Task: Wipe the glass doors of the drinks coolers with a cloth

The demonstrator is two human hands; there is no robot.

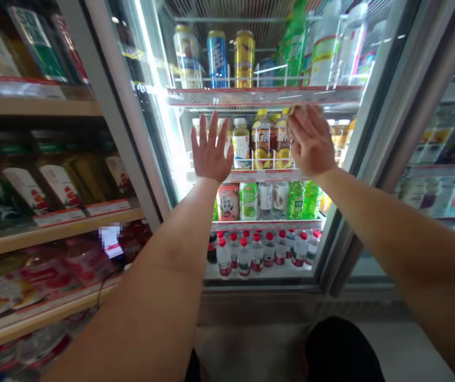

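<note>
My left hand (212, 154) lies flat with its fingers spread, apparently against the glass door (159, 132) of a lit drinks cooler. To its right, my right hand (313, 139) presses on the same door, palm toward the glass. A tan cloth (293, 114) shows at its fingertips, mostly hidden under the fingers and slightly blurred. Behind the glass, between the hands, stand iced tea bottles (262, 139) with yellow caps and a white-labelled bottle (241, 144).
Cans (244, 58) and a green bottle (294, 45) fill the upper shelf; small red-capped water bottles (244, 257) stand at the bottom. A metal handle (406, 122) runs down the right side. Shelves of bottled drinks (56, 178) flank the left, with a blurred white device (112, 241).
</note>
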